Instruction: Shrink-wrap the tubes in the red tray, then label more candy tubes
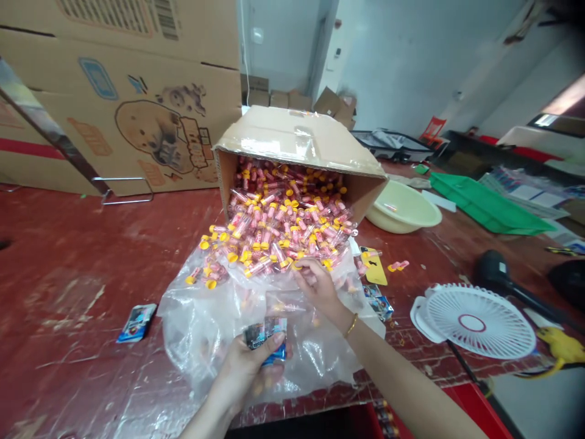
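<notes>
My left hand (247,360) grips a small blue-and-black foil packet (274,335), thumb across its front. My right hand (317,283) is at the front edge of a heap of small clear tubes (274,228) with pink contents and yellow caps. Its fingers curl in around a yellow-capped tube (297,266), mostly hidden by the fingertips. The heap spills from a cardboard box (301,137) lying on its side, onto a clear plastic bag (210,323). Another blue packet (137,323) lies on the red table to the left, and more blue packets (380,302) lie right of the bag.
A pale green basin (404,210) and a green tray (489,204) stand to the right. Nearer are a yellow phone (375,266), a couple of stray tubes (398,266), a white fan (475,322) and a black handheld tool (498,274). A large printed carton (137,116) stands behind, left.
</notes>
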{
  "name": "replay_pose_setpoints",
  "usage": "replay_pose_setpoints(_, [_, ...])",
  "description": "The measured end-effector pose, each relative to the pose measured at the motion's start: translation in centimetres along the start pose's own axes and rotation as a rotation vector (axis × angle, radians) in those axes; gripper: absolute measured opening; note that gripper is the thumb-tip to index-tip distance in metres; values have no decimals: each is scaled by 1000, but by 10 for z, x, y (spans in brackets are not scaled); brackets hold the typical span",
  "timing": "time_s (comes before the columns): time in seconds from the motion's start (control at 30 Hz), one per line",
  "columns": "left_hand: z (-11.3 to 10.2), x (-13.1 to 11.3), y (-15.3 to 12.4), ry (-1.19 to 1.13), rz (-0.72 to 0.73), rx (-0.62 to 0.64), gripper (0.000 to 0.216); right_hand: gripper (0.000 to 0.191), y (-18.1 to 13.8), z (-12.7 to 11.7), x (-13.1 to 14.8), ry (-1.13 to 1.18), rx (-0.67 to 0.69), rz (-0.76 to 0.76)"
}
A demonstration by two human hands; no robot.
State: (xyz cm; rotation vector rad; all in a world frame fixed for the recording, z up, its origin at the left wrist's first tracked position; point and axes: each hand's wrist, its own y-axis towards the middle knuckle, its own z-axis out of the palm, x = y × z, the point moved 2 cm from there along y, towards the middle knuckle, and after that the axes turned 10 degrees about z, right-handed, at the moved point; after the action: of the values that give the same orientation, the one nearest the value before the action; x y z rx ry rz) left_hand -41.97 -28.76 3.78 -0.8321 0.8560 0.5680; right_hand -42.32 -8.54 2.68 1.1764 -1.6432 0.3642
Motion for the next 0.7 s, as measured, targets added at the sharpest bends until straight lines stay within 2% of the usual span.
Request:
replay_pose_setpoints(0.13, [-1,-1,2,14,7,-63,35,13,-16,-2,13,246,-3,180])
replay_pose_setpoints(0.2, [-2,-1,2,19,6,-94,36,14,-25,-3,23,535,62,330])
replay_pose_setpoints(0.27, [-1,0,3,37,-4,-104,36,25,-32,-6,32,866,128,475])
replay_pose_setpoints(0.33, [-1,1,3,55,-13,-100,36,34,-37,-10,38,1065,154,559])
replay_pose_setpoints(0.5, [1,4,2,122,1,-72,35,19,-42,-13,33,1183,190,744])
replay_pose_setpoints(0.7, [2,5,0,131,7,-45,39,16,-46,-11,29,1169,169,753])
